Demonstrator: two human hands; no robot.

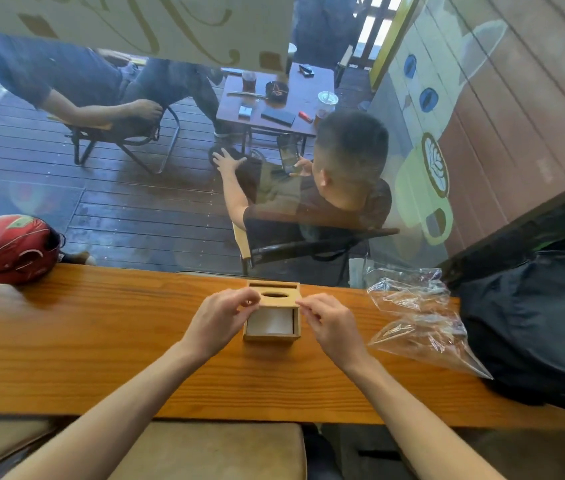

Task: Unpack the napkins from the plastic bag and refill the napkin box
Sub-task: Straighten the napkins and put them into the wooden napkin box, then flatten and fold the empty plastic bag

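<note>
— Biggest thing under the hands?

— Long wooden counter (101,341), running left and right beneath both forearms, set against a window.

— And next in size?

— Dark bag (533,323), well off to the right of the right hand (329,327), at the counter's end. Red helmet (10,249), well off to the left of the left hand (220,315), near the far edge.

— The plastic bag?

— Clear, crumpled, lying flat (419,327) just to the right of the right hand, its far corner against the dark bag. Looks empty, though hard to be sure through the creases.

— The box?

— Small wooden napkin box (272,337), directly between the two hands. Lid (275,297) with an oval hole, slid partway towards the window. White napkins (270,322) showing inside, in the open near part.

— The hands themselves?

— Left: fingers curled in, thumb and forefinger pinched narrow at the lid's left edge. Right: same narrow pinch at the lid's right corner. Both touching the lid; firmness of grip impossible to tell.
</note>
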